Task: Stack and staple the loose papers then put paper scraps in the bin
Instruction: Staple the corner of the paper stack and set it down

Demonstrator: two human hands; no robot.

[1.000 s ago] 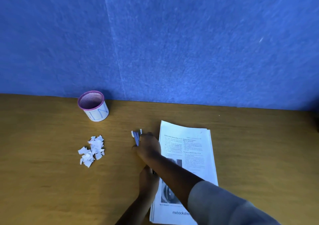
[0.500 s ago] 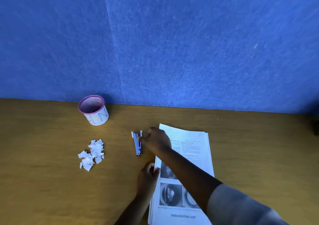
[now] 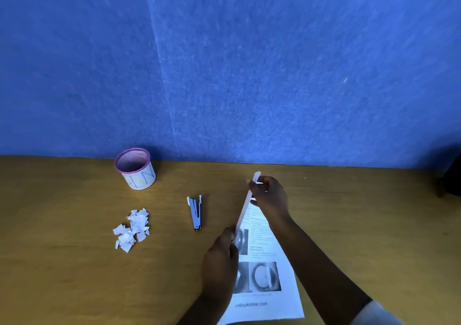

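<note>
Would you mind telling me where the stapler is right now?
In the head view, the stapler lies untouched on the wooden desk, between the paper scraps on its left and the held papers on its right.

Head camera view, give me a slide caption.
Both hands lift the paper stack on edge beside the stapler.

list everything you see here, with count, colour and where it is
papers: one stack, white with black print, near right of the desk, left edge lifted
stapler: one, blue and dark, lying mid desk, left of the papers
paper scraps: one pile, white, left of the stapler
bin: one, white with a purple rim, back left, by the wall
desk: one, brown wood
wall: blue felt, behind the desk
left hand: one, grips the papers' left edge
right hand: one, grips the papers' far corner
</note>
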